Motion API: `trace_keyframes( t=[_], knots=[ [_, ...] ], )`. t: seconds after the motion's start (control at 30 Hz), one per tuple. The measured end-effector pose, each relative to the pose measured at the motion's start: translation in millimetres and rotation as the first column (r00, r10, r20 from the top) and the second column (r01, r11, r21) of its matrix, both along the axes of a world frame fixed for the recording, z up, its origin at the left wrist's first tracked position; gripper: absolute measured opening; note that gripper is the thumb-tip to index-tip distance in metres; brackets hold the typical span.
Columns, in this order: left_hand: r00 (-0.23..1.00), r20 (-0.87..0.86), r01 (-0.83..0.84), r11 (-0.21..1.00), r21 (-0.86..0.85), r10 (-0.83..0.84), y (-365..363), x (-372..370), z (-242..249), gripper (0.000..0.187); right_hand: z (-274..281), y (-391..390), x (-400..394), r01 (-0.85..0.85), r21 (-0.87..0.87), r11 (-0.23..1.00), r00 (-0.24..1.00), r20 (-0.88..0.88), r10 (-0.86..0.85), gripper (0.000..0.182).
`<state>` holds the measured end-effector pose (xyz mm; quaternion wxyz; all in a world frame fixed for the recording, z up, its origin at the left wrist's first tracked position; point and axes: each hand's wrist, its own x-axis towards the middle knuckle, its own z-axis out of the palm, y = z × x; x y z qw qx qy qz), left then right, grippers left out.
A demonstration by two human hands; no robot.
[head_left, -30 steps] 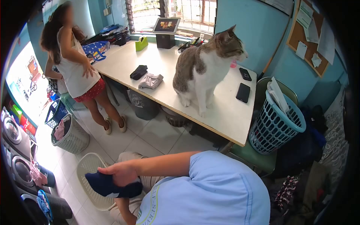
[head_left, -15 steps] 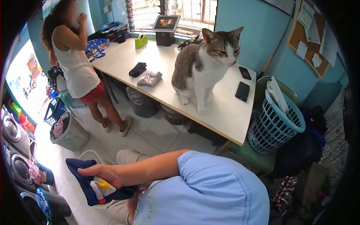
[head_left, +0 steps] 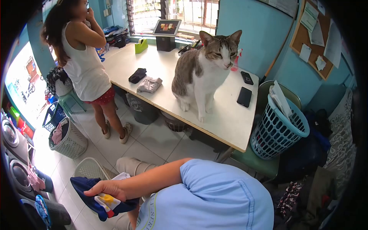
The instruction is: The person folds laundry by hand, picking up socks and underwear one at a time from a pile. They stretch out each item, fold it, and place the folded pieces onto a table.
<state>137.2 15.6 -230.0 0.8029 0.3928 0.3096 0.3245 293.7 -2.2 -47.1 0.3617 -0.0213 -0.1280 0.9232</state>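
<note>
My right hand (head_left: 109, 189) is closed around a dark navy garment (head_left: 82, 188) bearing a white, yellow and red print. The cloth hangs folded from my fingers, and its exact kind does not show. Of my left arm only a strip of forearm (head_left: 133, 217) appears below the garment; the left hand's fingers are hidden behind the cloth and my right arm. Behind the garment stands a pale laundry basket (head_left: 85, 163), with whitish cloth (head_left: 122, 176) beside my right wrist.
A cat (head_left: 205, 73) sits on the white table (head_left: 165, 90), near two phones (head_left: 244, 96) and small folded clothes (head_left: 149, 84). A person (head_left: 84, 65) stands at its far left end. A blue basket (head_left: 281, 126) rests on a green chair (head_left: 264, 163). Washing machines (head_left: 21, 174) line the left.
My view has shifted slightly. The garment in my right hand is a little lower, and more of the pale basket and whitish cloth shows. The standing person has turned somewhat.
</note>
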Motion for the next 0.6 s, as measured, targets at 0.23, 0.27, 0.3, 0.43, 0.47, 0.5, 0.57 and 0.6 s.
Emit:
trace_keyframes(
  t=[0.23, 0.27, 0.3, 0.43, 0.47, 0.5, 0.57, 0.6],
  knots=[
    [0.994, 0.077, 0.089, 0.991, -0.098, -0.082, -3.3, 7.5, -10.4, 0.042, -6.1, -3.4, 7.2, 0.144, -0.083, 0.986, 0.989, 0.038, -0.141, 0.024],
    [0.992, 0.091, 0.093, 0.990, -0.105, -0.084, -2.6, 8.1, -11.9, 0.042, -10.0, -2.9, 9.9, 0.210, -0.056, 0.976, 0.974, 0.096, -0.204, 0.024],
    [0.991, 0.109, 0.095, 0.989, -0.111, -0.083, -1.2, 7.8, -13.1, 0.042, -14.9, 0.1, 12.8, 0.210, -0.057, 0.976, 0.974, 0.097, -0.204, 0.024],
    [0.981, 0.185, 0.077, 0.992, -0.103, -0.057, 11.1, -2.3, -18.2, 0.043, -27.3, 13.2, 33.8, 0.296, -0.038, 0.954, 0.955, -0.011, -0.297, 0.027],
    [0.978, 0.204, 0.070, 0.994, -0.085, -0.052, 14.5, -8.2, -20.7, 0.043, -27.4, 14.1, 40.1, 0.308, -0.043, 0.950, 0.951, -0.011, -0.309, 0.027],
    [0.970, 0.235, 0.080, 0.996, -0.039, -0.069, 18.4, -13.3, -23.3, 0.043, -27.2, 14.5, 45.6, 0.322, -0.044, 0.946, 0.946, -0.006, -0.323, 0.027],
    [0.956, 0.270, 0.099, 0.993, 0.065, -0.113, 25.5, -21.3, -28.7, 0.051, -33.7, 20.8, 48.6, 0.350, -0.086, 0.933, 0.937, 0.046, -0.347, 0.030],
    [0.947, 0.320, 0.018, 1.000, -0.015, -0.012, 24.4, -22.8, -20.0, 0.053, -39.4, 23.8, 48.9, 0.375, -0.119, 0.919, 0.927, 0.036, -0.374, 0.030]
  ],
)
